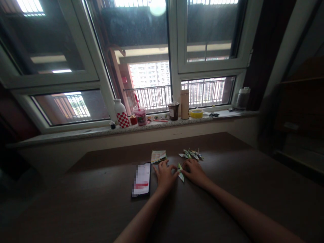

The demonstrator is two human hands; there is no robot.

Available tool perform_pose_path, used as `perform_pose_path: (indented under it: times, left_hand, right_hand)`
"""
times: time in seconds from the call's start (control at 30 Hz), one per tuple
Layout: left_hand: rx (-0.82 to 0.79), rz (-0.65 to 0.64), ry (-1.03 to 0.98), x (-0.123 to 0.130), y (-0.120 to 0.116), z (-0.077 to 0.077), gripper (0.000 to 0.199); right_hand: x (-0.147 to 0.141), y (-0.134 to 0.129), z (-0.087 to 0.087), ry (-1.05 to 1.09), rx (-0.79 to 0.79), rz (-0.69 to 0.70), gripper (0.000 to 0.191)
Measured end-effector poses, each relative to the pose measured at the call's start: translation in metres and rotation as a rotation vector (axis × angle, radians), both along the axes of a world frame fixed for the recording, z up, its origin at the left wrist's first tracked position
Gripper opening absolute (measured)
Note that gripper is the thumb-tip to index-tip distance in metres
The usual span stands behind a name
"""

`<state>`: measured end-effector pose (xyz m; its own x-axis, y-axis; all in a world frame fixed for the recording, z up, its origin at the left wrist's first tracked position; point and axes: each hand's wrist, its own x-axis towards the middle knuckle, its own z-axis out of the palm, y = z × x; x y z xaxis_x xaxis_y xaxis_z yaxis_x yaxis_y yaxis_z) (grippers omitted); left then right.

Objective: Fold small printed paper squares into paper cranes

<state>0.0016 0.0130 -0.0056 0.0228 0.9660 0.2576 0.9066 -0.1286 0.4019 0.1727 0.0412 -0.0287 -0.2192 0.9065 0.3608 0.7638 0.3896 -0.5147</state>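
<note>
Between my two hands is a small folded piece of printed paper (181,175), green and white with pointed ends. My left hand (165,176) pinches its left side between thumb and forefinger, the other fingers spread over the table. From the right, my right hand (194,171) grips the same paper with its fingers curled in. Just beyond lies a pile of folded paper pieces (191,154). A small stack of printed paper sheets (158,156) rests behind my left hand. Left of that hand lies a phone (143,179) with its screen lit.
The brown table (106,209) reaches toward a stone windowsill (157,125). Along the sill stand a checkered bottle (121,114), a pink cup (140,115), a dark drink cup (173,111), a tan flask (185,104), yellow tape (196,114) and a clear jug (243,98).
</note>
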Motion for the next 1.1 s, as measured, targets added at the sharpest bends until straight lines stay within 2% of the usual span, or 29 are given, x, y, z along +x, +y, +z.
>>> perform_pose_path:
  times: [0.37,0.53,0.7,0.83,1.1]
  left_hand:
    - [0.034,-0.019,-0.067,0.0,0.0,-0.003,0.018]
    - [0.0,-0.031,-0.131,0.0,0.0,0.0,0.019]
    - [0.04,-0.03,-0.241,0.001,0.0,0.002,0.015]
    - [0.052,-0.039,-0.299,0.002,0.0,0.001,0.011]
    - [0.057,-0.036,-0.364,0.002,0.003,-0.001,0.013]
  right_hand:
    - [0.004,0.006,-0.007,0.137,-0.022,0.069,0.009]
    - [0.006,0.006,-0.005,0.237,0.001,0.127,0.015]
    - [0.007,0.007,-0.006,0.261,-0.004,0.116,0.022]
    - [0.008,0.01,-0.007,0.304,-0.001,0.163,0.026]
    - [0.008,0.009,-0.005,0.381,0.004,0.193,0.022]
